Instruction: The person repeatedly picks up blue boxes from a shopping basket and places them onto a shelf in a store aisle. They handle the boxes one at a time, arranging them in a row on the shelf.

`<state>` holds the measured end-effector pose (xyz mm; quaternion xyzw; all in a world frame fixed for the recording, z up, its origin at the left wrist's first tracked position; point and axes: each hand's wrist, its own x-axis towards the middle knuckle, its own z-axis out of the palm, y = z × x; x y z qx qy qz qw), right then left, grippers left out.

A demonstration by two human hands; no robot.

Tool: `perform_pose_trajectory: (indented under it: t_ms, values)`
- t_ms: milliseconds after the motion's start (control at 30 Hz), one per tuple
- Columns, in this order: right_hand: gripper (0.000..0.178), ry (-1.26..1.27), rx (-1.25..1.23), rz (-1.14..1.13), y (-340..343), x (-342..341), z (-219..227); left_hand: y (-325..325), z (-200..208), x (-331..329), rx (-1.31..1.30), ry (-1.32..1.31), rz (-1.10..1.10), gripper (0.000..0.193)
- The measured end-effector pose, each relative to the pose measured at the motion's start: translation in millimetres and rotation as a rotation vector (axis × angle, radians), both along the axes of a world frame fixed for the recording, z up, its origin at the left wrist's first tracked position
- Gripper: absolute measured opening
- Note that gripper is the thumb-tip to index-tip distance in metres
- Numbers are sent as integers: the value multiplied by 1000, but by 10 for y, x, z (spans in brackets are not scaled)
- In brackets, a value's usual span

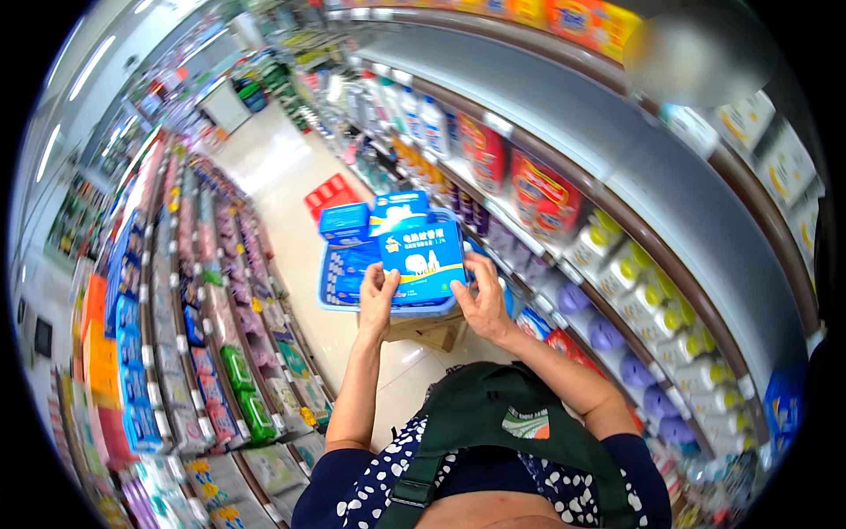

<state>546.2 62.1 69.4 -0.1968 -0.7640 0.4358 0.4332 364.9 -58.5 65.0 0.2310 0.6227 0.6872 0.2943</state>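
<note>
A shop aisle is seen, with a pale shiny floor [291, 176] running from the middle of the frame up toward the upper left. Long shelves [189, 335] full of small colourful packs are seen on the left side. More curved shelves [564, 132] fill the right side, with white bottles [423, 119] near the top, red bags [542, 194] in the middle, and purple and yellow-capped bottles [634, 353] lower right. A red basket [330, 194] is set on the floor further up the aisle.

In the middle of the frame, a blue box [423, 257] is held up with both hands. It is a flat box with white pictures on its front, and it is held upright just over a blue basket [339, 300]. The left hand [377, 295] is pressed on the box's lower left corner, with the thumb on the front and the fingers tucked behind, close together. The right hand [483, 300] is held on the lower right edge, with the thumb on the front and the fingers curled around the side.

More blue boxes [345, 220] are stacked inside the basket, behind the held one. The basket is rested on a brown cardboard box [432, 333]. At the bottom of the frame, a dark blue spotted top [370, 485] and a green strap [493, 414] are worn by the person.
</note>
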Motion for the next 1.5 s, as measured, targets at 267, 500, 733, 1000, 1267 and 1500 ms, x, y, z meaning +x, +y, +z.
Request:
perform_pose_trajectory:
  t_ms: [267, 500, 733, 1000, 1267, 1500]
  values:
    - [42, 44, -136, -218, 119, 1945, 465, 573, 699, 1462, 268, 16, -533, 79]
    - [47, -32, 40, -698, -568, 3733, 749, 779, 712, 3056, 392, 207, -939, 81]
    - [41, -165, 349, -1333, -1152, 5180, 1019, 1027, 1115, 4796, 719, 519, -1192, 77]
    - [36, -163, 385, -1561, -1085, 6009, 1360, 1315, 1412, 6057, 801, 630, -1265, 69]
    - [35, -217, 377, -1542, -785, 6297, 1443, 1517, 1516, 6356, 707, 591, -1297, 69]
    - [33, -239, 444, -1531, -626, 6416, 1508, 1610, 1583, 6442, 681, 457, -1317, 66]
